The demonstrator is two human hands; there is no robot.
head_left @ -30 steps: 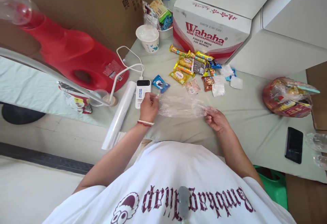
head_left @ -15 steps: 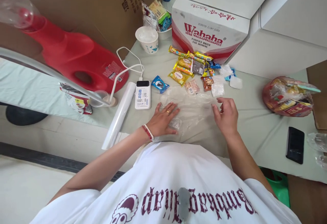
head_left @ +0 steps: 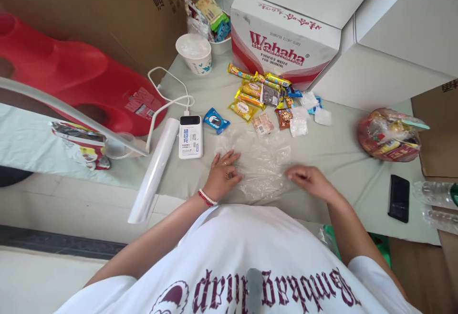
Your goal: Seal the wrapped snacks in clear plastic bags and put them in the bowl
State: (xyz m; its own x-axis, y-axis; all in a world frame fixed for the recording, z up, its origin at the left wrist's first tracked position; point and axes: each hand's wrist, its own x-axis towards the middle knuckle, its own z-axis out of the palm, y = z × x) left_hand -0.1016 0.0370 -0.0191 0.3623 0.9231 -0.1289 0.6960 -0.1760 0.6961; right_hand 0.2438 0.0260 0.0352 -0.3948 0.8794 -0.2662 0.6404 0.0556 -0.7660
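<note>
**A:** Our left hand (head_left: 223,176) is flat on the left side of the clear plastic bag (head_left: 263,163), fingers spread, pinning it rather than gripping it. Our right hand (head_left: 309,180) sits at the bag's right edge, fingers curled loosely; it's blurry, so we can't tell if it's actually pinching the film. The bag lies near the front edge of the cloth-covered surface (head_left: 343,147), just below the snack packets (head_left: 265,97).

**B:** Biggest risk we see: that film is thin and crinkly, so if the right hand pulls while the left presses, we'd guess it stretches or tears.

**A:** Yeah, or it slides on the cloth and bunches up. Also the small pink packet (head_left: 262,124) and the blue Oreo packet (head_left: 215,120) lie right at the bag's top edge, so a quick sweep could knock them about.

**B:** And the power bank (head_left: 191,136) is just left of our left hand, cable attached. Easy to snag.
</note>
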